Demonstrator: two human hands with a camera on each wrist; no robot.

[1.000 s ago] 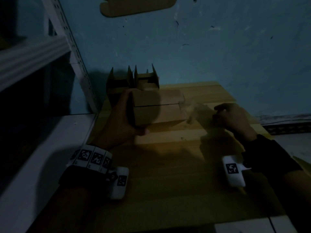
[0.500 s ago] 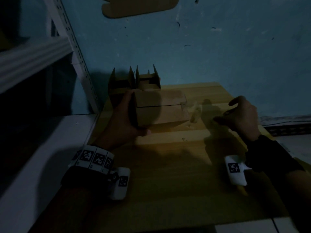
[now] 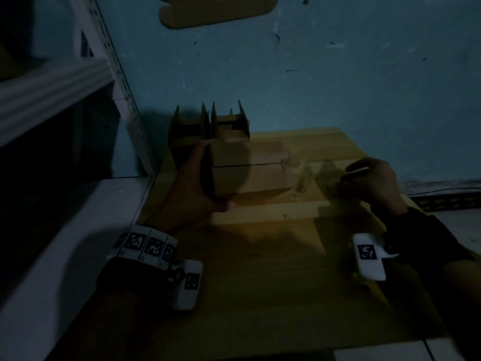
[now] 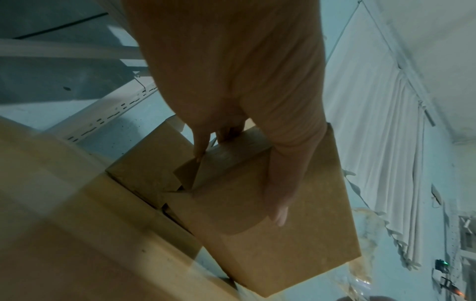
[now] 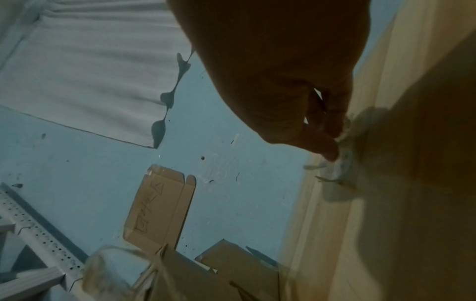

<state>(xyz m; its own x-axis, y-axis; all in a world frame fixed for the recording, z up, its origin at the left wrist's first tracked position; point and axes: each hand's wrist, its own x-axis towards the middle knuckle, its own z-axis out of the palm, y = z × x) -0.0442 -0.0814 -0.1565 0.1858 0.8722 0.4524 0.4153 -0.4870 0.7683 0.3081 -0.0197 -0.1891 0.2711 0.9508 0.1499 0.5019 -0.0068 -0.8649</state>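
Observation:
A closed brown cardboard box (image 3: pixel 250 173) lies on the wooden table (image 3: pixel 260 282). My left hand (image 3: pixel 192 188) grips its left end, thumb along the front face (image 4: pixel 278 183) and fingers over the back edge. A crumpled strip of clear tape (image 3: pixel 303 175) hangs at the box's right end. To the right of it my right hand (image 3: pixel 372 178) hovers just above the table with its fingers curled. In the right wrist view its fingertips (image 5: pixel 327 150) pinch a crumpled clear piece of tape (image 5: pixel 340 165) lying on the wood.
Two open cardboard boxes (image 3: pixel 208 126) with raised flaps stand behind the closed one, against the blue wall. A white metal rack (image 3: pixel 125 100) and a white ledge (image 3: pixel 65 243) border the table's left. A flat cardboard piece (image 3: pixel 216 9) is stuck on the wall.
My right hand has drifted right, away from the box; its fingers spread half a second ago and are curled again now. The left hand and box have not moved.

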